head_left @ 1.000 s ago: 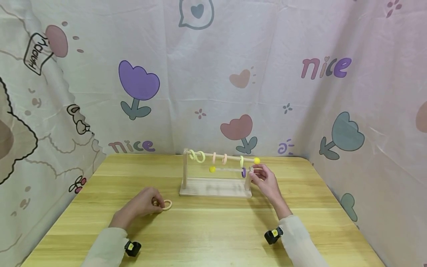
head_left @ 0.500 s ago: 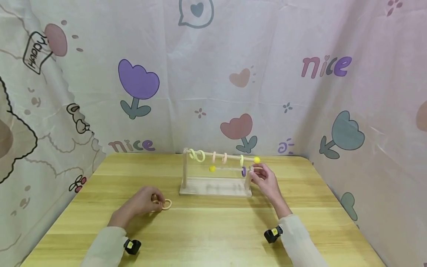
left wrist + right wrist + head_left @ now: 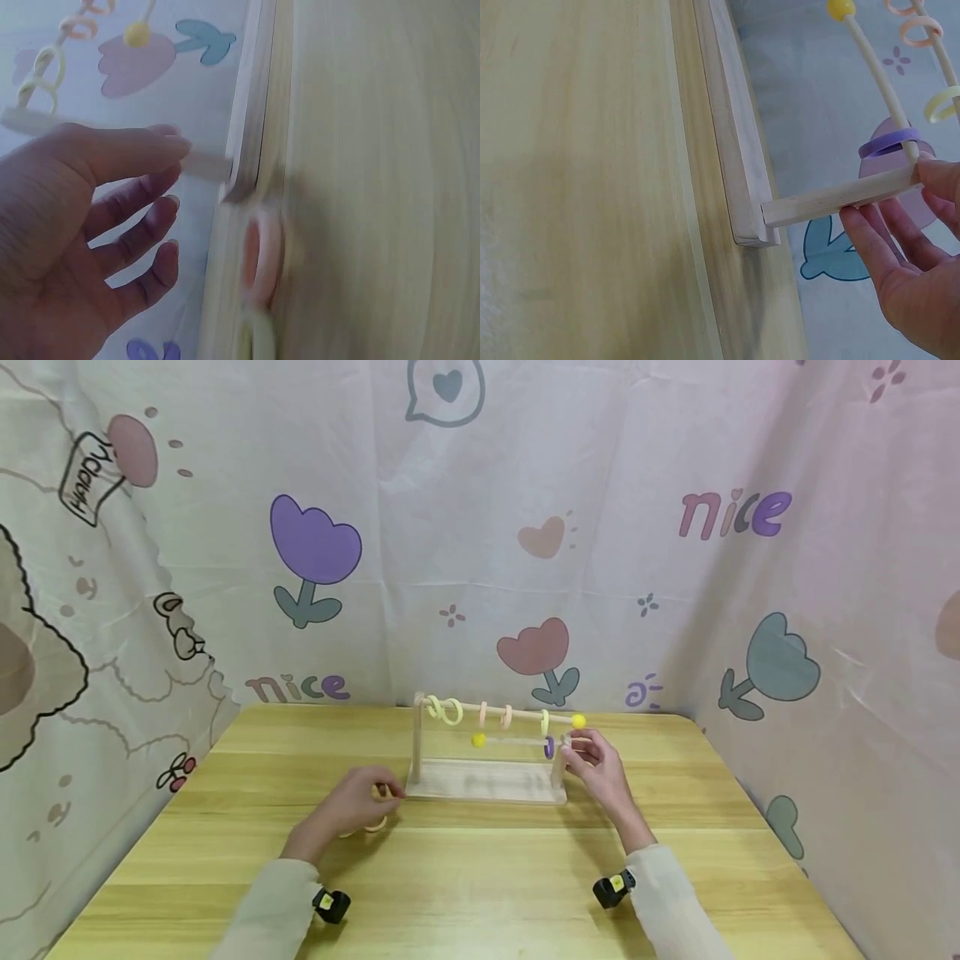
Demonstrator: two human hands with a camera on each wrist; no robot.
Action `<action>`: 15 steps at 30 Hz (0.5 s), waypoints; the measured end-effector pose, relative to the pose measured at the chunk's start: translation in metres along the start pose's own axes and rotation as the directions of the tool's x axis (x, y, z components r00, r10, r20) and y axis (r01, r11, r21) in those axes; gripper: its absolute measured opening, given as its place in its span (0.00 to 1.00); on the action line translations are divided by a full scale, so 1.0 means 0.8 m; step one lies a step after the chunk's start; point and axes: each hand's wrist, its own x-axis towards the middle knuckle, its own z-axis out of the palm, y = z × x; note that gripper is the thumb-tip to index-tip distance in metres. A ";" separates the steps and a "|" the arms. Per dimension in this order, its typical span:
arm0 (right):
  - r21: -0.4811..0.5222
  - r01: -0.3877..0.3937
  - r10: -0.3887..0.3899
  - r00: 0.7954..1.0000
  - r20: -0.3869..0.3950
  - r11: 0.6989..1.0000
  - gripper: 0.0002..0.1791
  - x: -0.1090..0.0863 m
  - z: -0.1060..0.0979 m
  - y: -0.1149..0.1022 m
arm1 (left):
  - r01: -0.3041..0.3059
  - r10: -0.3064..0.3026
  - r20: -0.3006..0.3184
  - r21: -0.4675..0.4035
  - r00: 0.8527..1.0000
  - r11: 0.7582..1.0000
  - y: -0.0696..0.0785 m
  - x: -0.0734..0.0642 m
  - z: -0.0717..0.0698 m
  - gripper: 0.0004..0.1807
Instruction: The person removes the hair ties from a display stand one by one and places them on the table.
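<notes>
A wooden rack has two posts, each with a rod tipped by a yellow ball. The upper rod bears several yellow-green and peach rings; a purple ring hangs on the lower rod. My right hand grips the top of the right post between thumb and fingers. My left hand is by the rack's left end, its fingers loosely bent and no held thing visible. Below it in the left wrist view, a peach ring and a yellow-green ring lie on the table.
The rack stands on a wood-grain table near its back part. Behind and beside the table hangs a printed cloth. A small black camera is strapped at each wrist.
My left hand has moved right and away from me, from the loose rings to the rack's left end. The right hand keeps its hold on the post, and the rack has not moved.
</notes>
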 end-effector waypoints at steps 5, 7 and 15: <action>-0.006 0.019 -0.019 1.000 -0.002 1.000 0.23 -0.001 0.000 0.002 | -0.036 0.035 -0.021 -0.026 0.999 0.999 0.015 0.017 0.024 0.05; -0.005 0.021 -0.021 1.000 -0.001 1.000 0.23 -0.002 0.000 0.002 | -0.031 0.030 -0.022 -0.037 0.999 0.999 0.022 0.024 0.032 0.05; 0.024 0.013 -0.013 1.000 -0.001 1.000 0.22 -0.002 0.000 0.003 | -0.026 0.023 -0.024 -0.114 0.999 0.993 0.041 0.048 0.057 0.08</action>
